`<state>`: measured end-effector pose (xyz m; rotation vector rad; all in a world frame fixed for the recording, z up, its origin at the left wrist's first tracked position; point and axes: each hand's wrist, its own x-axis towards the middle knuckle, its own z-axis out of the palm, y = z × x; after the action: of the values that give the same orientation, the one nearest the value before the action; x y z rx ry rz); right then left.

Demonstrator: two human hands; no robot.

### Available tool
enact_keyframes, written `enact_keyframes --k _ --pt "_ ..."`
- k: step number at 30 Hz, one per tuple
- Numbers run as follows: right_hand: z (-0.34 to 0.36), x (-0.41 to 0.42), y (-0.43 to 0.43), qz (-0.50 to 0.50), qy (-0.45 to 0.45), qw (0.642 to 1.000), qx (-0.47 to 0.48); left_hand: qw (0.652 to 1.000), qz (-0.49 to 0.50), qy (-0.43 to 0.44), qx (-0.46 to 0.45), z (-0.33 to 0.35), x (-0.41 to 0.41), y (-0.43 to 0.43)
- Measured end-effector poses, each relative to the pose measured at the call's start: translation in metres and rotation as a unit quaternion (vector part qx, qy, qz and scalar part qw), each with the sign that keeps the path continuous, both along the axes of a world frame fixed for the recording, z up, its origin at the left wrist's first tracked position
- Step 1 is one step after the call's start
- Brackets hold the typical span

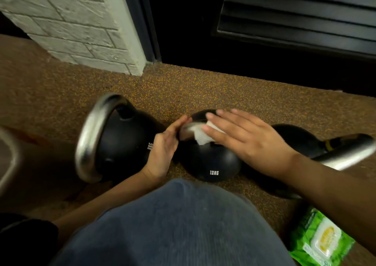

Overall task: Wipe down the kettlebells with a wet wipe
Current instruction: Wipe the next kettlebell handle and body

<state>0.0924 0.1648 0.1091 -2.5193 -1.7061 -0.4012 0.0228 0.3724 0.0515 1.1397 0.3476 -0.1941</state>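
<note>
Ideally the right hand (242, 137) presses the wipe (200, 136) flat along the handle (186, 130) (middle kettlebell (211, 160)), left hand (164, 151) loosely steadying.

The floor (203, 86) is brown rubber flecked with yellow. Three black kettlebells stand on it in a row. The middle kettlebell (211, 162), marked 12KG, serves as landmark. Just left of it, touching or nearly so, sits the left kettlebell (120, 143), tipped with its steel handle leaning leftward. Just right of it sits the right kettlebell (301, 141), its handle pointing right. Nearer the person and right of the middle one lies a green wipes pack (319, 239).
</note>
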Motion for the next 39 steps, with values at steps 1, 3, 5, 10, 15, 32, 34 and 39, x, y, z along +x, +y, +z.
enact_keyframes --k 1,3,5,10,15,32,34,39 --pt "-0.003 -0.001 -0.009 -0.017 0.009 1.0 0.015 1.0 -0.01 0.0 0.01 -0.002 -0.001 0.002" --pt "-0.01 -0.006 -0.022 -0.047 0.028 0.996 0.064 1.0 -0.014 0.01 0.008 -0.006 -0.002 0.003" --pt "-0.014 -0.01 -0.028 -0.08 0.047 0.99 0.111 1.0 -0.017 0.009 -0.007 -0.008 -0.003 0.004" --pt "-0.025 -0.028 -0.021 -0.184 0.015 0.972 0.145 0.999 -0.018 -0.005 -0.032 -0.009 0.0 0.004" --pt "-0.038 -0.05 -0.015 -0.322 0.049 0.931 0.167 0.998 -0.02 -0.012 -0.054 -0.011 0.0 0.006" --pt "-0.058 -0.063 0.011 -0.6 0.341 0.617 0.378 0.999 -0.017 -0.011 -0.048 -0.01 0.002 0.004" --pt "-0.06 -0.06 0.009 -0.559 0.341 0.651 0.384 0.999 -0.016 -0.015 -0.047 -0.01 0.002 0.003" --pt "-0.064 -0.043 -0.006 -0.372 0.189 0.85 0.323 0.999 -0.008 -0.022 -0.026 -0.01 0.0 -0.009"
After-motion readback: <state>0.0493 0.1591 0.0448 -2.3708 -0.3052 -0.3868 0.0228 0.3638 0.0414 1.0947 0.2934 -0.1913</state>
